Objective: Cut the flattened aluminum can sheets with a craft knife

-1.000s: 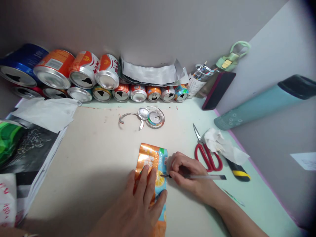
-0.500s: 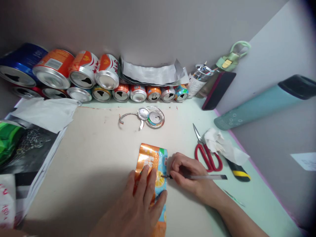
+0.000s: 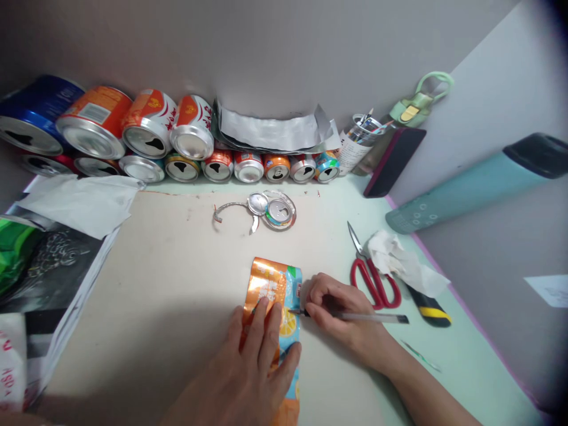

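Observation:
An orange and blue printed sheet cut from a drink can [image 3: 266, 277] lies on the pale board [image 3: 177, 260], its near end reaching the bottom edge of the view. My left hand [image 3: 248, 367] rests flat on it with fingers spread, pressing it down and covering part of its print. A slim pen [image 3: 373, 318] is pinched in my right hand [image 3: 339, 307]. Its tip touches the sheet just above the yellow lemon-slice picture. Beyond the sheet lie cut can ends and a curled metal strip [image 3: 266, 210].
Red-handled scissors [image 3: 375, 284], crumpled tissue [image 3: 394, 260] and a black-yellow handle [image 3: 430, 310] lie right. Drink cans [image 3: 217, 165] line the wall, curved metal sheets [image 3: 270, 130] on top. A teal bottle [image 3: 470, 177] leans right; papers [image 3: 84, 201] lie left.
The pen tip has moved slightly up the sheet, from the lemon-slice picture to just above it. My left hand and the sheet stay in place.

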The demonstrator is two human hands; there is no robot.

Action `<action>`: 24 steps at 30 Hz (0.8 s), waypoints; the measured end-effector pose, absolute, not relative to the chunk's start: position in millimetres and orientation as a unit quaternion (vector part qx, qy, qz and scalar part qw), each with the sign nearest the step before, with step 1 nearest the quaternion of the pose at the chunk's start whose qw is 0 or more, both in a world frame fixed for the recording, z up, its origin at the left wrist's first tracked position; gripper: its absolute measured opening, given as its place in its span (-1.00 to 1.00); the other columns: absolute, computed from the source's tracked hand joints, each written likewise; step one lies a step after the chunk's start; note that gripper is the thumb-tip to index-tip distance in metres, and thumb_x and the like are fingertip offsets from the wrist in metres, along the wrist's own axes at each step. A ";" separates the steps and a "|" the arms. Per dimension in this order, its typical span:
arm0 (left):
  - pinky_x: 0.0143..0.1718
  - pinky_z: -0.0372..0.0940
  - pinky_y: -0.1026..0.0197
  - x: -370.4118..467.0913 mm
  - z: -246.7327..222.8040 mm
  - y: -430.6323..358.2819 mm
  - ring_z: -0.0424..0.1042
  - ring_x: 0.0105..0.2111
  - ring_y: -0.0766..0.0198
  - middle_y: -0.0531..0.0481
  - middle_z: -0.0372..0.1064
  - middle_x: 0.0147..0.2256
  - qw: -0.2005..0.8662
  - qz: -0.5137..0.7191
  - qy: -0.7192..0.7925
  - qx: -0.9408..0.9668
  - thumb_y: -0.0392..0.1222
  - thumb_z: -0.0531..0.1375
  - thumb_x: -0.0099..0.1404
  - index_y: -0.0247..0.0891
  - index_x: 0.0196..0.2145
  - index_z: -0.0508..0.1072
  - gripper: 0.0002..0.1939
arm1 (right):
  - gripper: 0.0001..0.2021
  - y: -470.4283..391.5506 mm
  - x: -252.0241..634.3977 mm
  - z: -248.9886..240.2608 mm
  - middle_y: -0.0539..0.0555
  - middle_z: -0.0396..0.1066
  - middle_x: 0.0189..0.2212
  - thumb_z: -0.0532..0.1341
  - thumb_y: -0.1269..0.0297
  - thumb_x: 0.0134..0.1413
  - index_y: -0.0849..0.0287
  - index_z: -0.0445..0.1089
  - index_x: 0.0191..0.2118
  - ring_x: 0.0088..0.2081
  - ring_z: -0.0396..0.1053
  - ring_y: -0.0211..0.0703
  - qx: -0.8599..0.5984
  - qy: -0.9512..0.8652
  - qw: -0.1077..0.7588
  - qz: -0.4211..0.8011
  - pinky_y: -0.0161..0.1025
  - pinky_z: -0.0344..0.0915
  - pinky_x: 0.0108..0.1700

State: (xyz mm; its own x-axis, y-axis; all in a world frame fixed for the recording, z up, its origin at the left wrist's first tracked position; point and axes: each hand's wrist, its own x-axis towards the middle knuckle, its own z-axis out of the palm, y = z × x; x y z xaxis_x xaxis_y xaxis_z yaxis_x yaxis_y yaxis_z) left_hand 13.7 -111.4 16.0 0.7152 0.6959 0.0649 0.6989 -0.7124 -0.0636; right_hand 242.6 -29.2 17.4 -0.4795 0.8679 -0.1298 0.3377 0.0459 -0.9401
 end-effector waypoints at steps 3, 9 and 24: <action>0.11 0.14 -0.18 12.9 15.7 -109.8 0.37 0.22 -0.18 -0.28 0.42 0.21 0.051 -0.045 -0.374 -0.925 0.16 0.12 0.46 -0.01 0.21 0.41 -0.54 | -0.77 -29.0 242.3 18.3 -0.02 0.26 -0.42 0.21 0.33 0.26 0.10 0.19 -0.43 -0.41 0.13 -0.20 -0.442 -0.686 0.246 0.523 -0.25 0.07 -0.41; 0.08 0.14 -0.16 13.8 15.8 -107.6 0.42 0.18 -0.15 -0.27 0.45 0.17 0.054 -0.057 -0.369 -0.926 0.09 0.10 0.49 -0.03 0.17 0.43 -0.61 | -0.76 -29.0 242.7 16.0 -0.01 0.26 -0.42 0.21 0.32 0.26 0.10 0.19 -0.43 -0.41 0.13 -0.20 -0.439 -0.681 0.253 0.528 -0.25 0.07 -0.42; 0.09 0.09 -0.18 15.6 6.1 -110.3 0.40 0.18 -0.17 -0.27 0.46 0.15 0.077 -0.073 -0.380 -0.919 0.07 0.09 0.49 -0.02 0.17 0.43 -0.62 | -0.73 -28.1 244.8 16.9 0.00 0.26 -0.43 0.25 0.33 0.25 0.09 0.17 -0.44 -0.37 0.20 -0.17 -0.415 -0.695 0.243 0.535 -0.24 0.11 -0.38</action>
